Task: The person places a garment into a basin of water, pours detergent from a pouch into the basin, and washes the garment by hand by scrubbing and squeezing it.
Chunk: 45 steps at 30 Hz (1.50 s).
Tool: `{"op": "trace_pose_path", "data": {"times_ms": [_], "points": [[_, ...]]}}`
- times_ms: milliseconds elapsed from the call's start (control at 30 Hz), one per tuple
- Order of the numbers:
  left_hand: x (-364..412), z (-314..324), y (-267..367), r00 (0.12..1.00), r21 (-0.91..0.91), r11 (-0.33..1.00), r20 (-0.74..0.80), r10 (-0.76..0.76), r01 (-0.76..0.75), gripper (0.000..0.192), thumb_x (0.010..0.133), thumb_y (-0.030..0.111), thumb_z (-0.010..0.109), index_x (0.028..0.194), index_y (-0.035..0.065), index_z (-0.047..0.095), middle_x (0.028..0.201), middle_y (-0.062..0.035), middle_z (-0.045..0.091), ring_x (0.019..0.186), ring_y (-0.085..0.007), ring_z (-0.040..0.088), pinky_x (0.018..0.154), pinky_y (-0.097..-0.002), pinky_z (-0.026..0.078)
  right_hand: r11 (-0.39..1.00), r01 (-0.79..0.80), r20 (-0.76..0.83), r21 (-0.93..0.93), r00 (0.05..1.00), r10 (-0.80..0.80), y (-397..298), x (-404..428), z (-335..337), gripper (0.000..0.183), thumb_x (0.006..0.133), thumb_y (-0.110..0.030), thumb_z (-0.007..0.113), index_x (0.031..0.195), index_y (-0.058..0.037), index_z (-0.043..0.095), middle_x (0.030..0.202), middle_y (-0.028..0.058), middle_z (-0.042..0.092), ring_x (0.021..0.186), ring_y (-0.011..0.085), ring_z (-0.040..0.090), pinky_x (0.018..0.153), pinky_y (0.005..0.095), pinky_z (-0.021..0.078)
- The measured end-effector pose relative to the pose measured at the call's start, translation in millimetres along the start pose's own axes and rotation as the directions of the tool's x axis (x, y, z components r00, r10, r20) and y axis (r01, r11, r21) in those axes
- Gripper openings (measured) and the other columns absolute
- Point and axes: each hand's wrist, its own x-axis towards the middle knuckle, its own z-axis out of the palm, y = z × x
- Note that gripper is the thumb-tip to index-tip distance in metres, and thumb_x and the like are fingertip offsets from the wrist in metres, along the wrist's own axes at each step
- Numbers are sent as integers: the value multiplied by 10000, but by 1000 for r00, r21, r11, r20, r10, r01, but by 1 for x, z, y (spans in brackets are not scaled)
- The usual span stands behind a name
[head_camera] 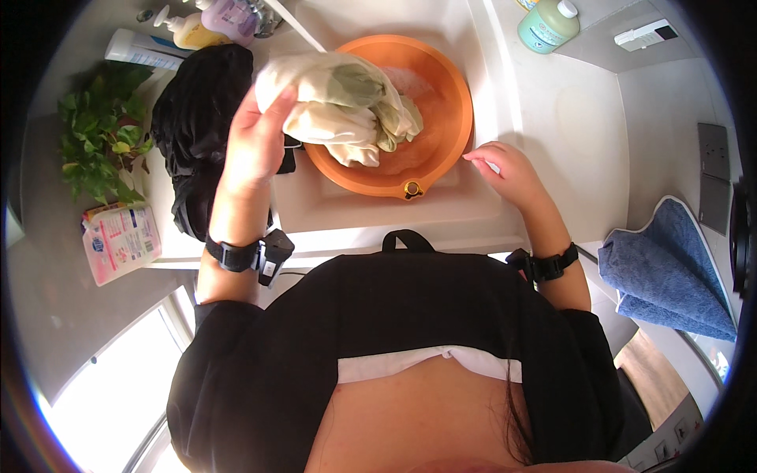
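Note:
My left hand (260, 133) grips a bunched cream cloth with pale green patches (337, 100) by its left end. The cloth hangs over the left part of an orange plastic basin (440, 142), and whether its lower folds touch the bottom is hard to tell. Some suds (405, 80) show inside the basin, which stands in a white sink (378, 216). Just off the basin's right rim, my right hand (502, 168) holds nothing visible; its fingers are bent, with a gap between thumb and forefinger.
Black clothing (198, 118) lies piled on the left counter, beside a leafy plant (106, 136) and a pink refill pouch (121, 242). Pump bottles (198, 29) and a white tube (145, 48) are behind. At right are a green bottle (547, 26) and a hanging blue towel (668, 272).

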Motion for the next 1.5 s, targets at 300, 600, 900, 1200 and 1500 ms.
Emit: {"op": "trace_pose_path", "data": {"times_ms": [300,600,900,1200,1500], "points": [[16,-59,-107,957,579,767,-95,-273,277,275,831,178,554,992,-43,580,932,-96,617,850,-140,570,752,-258,441,999,23,-3,-35,1000,-24,7,-3,8,110,794,-119,544,844,-54,617,804,83,607,777,261,561,684,348,447],[16,-52,-110,850,208,840,-297,-434,502,278,860,163,516,1087,4,523,936,-52,595,824,-107,560,715,-226,446,991,102,-54,-83,993,-107,13,-4,16,58,751,-125,594,796,-96,616,754,29,604,706,225,561,641,332,428],[16,-45,-109,958,87,992,-279,-64,92,255,853,137,519,1048,-28,522,960,-58,587,891,-128,537,796,-240,415,989,131,-89,-63,987,-136,12,-3,17,48,724,-142,626,757,-114,606,744,8,596,702,206,549,674,323,402],[7,-16,-49,920,-151,974,-379,99,-167,233,842,80,460,1049,-10,516,993,-106,572,905,-193,557,810,-281,441,952,42,-87,304,996,-16,3,-16,-16,28,747,-83,584,744,-55,577,724,54,572,701,207,542,641,299,419],[-11,4,32,961,-415,875,-215,171,-248,454,848,282,409,1172,-34,437,1133,-159,520,1061,-297,499,925,-422,387,956,54,-87,289,996,-30,-3,-35,-29,25,736,-42,577,761,-44,578,749,71,570,723,220,548,669,302,426]]}}
